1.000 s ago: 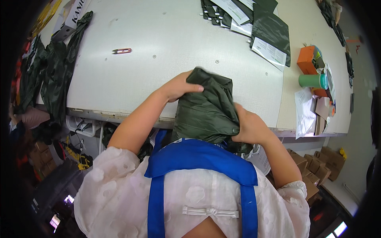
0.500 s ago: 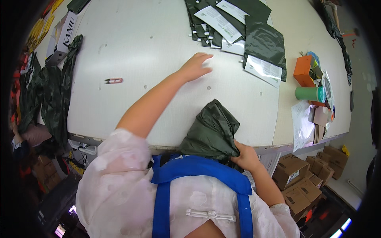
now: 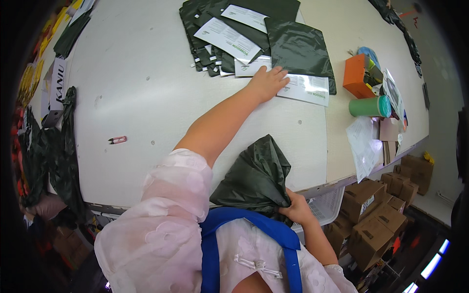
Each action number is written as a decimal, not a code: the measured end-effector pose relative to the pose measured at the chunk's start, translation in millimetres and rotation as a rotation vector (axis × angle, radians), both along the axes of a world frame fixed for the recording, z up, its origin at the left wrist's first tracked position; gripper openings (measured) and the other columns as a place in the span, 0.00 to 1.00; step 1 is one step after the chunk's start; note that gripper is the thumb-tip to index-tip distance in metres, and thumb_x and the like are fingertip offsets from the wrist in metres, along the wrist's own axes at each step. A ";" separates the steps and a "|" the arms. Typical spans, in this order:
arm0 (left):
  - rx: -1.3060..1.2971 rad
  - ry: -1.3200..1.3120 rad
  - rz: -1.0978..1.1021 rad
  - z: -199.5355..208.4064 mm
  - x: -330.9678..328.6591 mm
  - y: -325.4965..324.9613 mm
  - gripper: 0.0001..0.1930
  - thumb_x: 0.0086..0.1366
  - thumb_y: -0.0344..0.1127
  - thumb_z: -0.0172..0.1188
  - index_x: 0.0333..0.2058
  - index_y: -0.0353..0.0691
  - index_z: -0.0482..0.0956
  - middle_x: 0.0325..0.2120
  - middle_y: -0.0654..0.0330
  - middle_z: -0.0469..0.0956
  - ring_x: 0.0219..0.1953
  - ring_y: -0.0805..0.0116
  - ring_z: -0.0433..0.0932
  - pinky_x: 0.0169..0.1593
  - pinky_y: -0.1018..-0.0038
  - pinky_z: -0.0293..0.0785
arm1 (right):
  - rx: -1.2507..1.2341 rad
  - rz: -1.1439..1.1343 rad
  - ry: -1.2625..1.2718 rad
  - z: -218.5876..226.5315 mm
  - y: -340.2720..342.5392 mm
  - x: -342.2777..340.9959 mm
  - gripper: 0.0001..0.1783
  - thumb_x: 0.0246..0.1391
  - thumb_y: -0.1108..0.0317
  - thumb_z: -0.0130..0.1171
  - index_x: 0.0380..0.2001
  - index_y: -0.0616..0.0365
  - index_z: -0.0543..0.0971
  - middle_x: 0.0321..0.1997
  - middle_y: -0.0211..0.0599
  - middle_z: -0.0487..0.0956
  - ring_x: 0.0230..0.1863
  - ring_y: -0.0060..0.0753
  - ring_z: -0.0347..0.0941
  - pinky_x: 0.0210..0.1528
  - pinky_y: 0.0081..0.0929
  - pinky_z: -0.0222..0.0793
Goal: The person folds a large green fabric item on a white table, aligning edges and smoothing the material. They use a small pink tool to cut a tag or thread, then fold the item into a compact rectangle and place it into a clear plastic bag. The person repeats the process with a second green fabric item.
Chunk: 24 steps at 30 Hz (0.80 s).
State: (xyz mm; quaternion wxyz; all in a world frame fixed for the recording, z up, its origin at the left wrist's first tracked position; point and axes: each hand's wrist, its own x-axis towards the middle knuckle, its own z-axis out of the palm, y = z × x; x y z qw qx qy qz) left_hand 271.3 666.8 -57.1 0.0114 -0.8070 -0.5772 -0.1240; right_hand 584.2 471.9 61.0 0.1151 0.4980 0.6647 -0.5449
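My left hand is stretched out, palm down, fingers apart, over the near edge of a dark green flat pouch with a white printed card at its lower end. The fingertips lie at the card's left side. Several similar pouches are heaped beside it at the far side of the table. At the near table edge, my right hand is closed round the right side of a dark green bundle of thin, shiny material. The bundle rises to a folded peak and rests against my body.
A small pink-and-black cutter-like tool lies at left. Dark green material hangs off the left edge near a white box. At right stand an orange box, a green cylinder and papers. Cartons are stacked below.
My left hand has moved farther out and right, from the bare table to the pouch's white card. My right hand keeps hold of the bundle. The view has shifted.
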 end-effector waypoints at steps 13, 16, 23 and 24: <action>-0.332 -0.217 -0.096 15.0 -21.8 -208.7 0.11 0.51 0.30 0.59 0.34 0.35 0.74 0.38 0.48 0.75 0.49 0.47 0.72 0.53 0.61 0.71 | -0.041 -0.582 0.292 35.9 9.8 79.0 0.32 0.33 0.78 0.68 0.48 0.64 0.75 0.43 0.33 0.80 0.44 0.27 0.74 0.51 0.29 0.69; -0.376 -0.279 0.072 37.2 -31.6 -330.4 0.11 0.50 0.30 0.59 0.34 0.35 0.74 0.34 0.50 0.75 0.41 0.49 0.74 0.47 0.59 0.72 | 0.053 -0.459 0.273 38.5 26.1 58.6 0.31 0.34 0.75 0.67 0.48 0.66 0.75 0.42 0.36 0.81 0.43 0.27 0.74 0.51 0.27 0.68; -0.370 -0.314 0.532 57.3 17.0 -403.1 0.15 0.52 0.35 0.62 0.40 0.38 0.76 0.38 0.54 0.74 0.42 0.55 0.73 0.43 0.61 0.68 | 0.055 0.003 0.046 4.1 16.4 -25.8 0.37 0.35 0.72 0.68 0.55 0.64 0.71 0.42 0.46 0.81 0.43 0.35 0.77 0.51 0.28 0.69; -0.325 -0.333 0.508 52.3 23.1 -401.9 0.18 0.53 0.37 0.63 0.43 0.40 0.76 0.43 0.53 0.72 0.47 0.53 0.71 0.48 0.59 0.66 | 0.053 0.003 0.076 4.1 15.2 -29.2 0.36 0.36 0.72 0.67 0.54 0.65 0.71 0.42 0.44 0.81 0.43 0.33 0.76 0.51 0.28 0.68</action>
